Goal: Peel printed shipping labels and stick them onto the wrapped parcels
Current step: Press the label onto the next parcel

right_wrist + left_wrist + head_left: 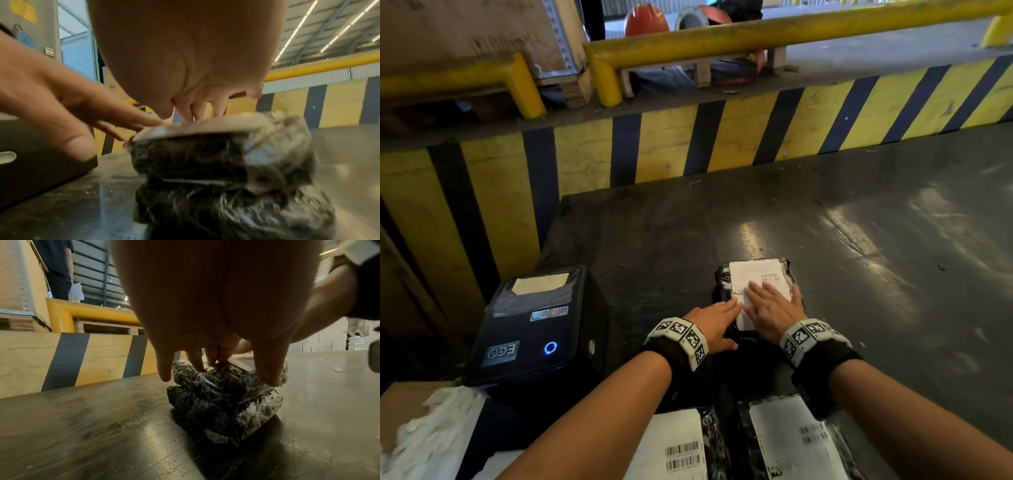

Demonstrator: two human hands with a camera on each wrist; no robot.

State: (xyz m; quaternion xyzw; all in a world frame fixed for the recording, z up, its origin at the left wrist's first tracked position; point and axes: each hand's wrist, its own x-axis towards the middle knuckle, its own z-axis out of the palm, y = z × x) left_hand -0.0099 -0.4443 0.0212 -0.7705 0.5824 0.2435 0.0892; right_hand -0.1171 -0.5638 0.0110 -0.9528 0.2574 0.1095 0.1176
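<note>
White label [755, 279] lies under both flat hands on the wrapped parcel [787, 270].

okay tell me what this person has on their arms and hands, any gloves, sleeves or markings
No gloves and no sleeves: both forearms and both hands are bare. The left hand and right hand each sit ahead of a black fabric wrist wrap. Round each wrap runs a white band printed with square black-and-white coded tags, the right one alike. No rings or cables show.

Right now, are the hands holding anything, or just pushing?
Nothing is held. The right hand and left hand press flat, fingers straight, on the white label atop the wrapped parcel.
</note>
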